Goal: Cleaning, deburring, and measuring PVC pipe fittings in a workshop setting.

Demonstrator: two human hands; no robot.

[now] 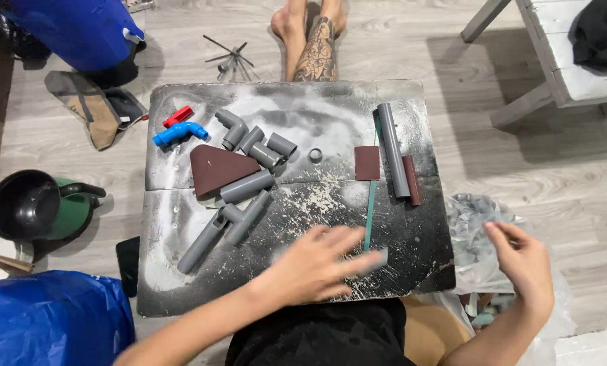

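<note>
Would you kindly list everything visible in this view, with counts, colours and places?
work board: one, dark with white scuffs, centre
grey pipe fittings and short pipes: several, cluster on board's left half
long pipe: one, grey, board's right side
blue elbow fitting: one, board's upper left
red piece: one, above the blue fitting
sandpaper pieces: three, reddish brown; one by the cluster, two near the long pipe
green strip: one, below the small sandpaper
pot: one, black, floor at left
blue bag: one, lower left
clear plastic bag: one, right of board
left hand: open, blurred, over the board's lower edge
right hand: empty, over the plastic bag
</note>
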